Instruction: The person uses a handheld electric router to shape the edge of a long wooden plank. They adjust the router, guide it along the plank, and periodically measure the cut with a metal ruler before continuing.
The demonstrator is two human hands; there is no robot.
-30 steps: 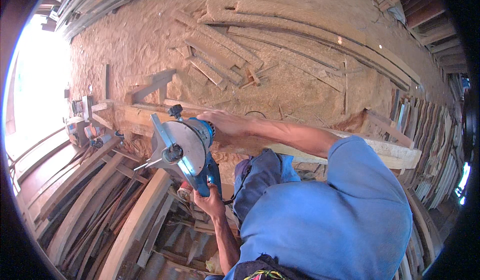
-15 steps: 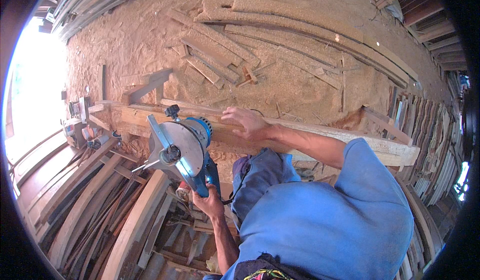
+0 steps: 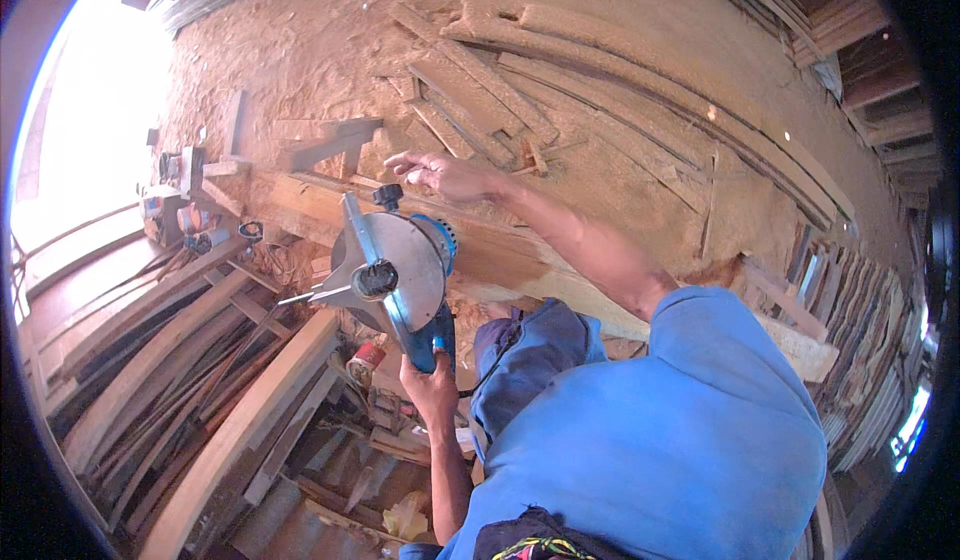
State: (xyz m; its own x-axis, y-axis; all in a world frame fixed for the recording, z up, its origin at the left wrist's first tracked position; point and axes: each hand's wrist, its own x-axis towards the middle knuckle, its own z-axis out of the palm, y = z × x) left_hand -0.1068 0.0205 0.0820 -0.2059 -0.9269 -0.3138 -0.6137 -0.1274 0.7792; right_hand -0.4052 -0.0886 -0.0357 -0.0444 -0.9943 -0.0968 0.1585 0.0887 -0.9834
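My left hand (image 3: 430, 388) is closed around the handle of a blue circular saw (image 3: 400, 265). The saw is raised on its side, its round grey metal face and flat plate toward me, with a black knob on top and a thin rod sticking out to the left. My right hand (image 3: 445, 175) is open, fingers stretched to the left and empty. It hovers just above the saw's black knob, over the far edge of a long wooden beam (image 3: 510, 255). The saw hides part of the beam.
Boards covered in sawdust (image 3: 480, 100) lie on the ground beyond the beam. Curved timbers (image 3: 240, 430) are stacked at the lower left, near a red can (image 3: 365, 360). More planks (image 3: 850, 310) stand at the right. Small tools and containers (image 3: 185, 210) sit at the beam's left end.
My right hand has lifted off the beam and moved left and away from me, above the saw. My view has shifted; the left hand still grips the saw.
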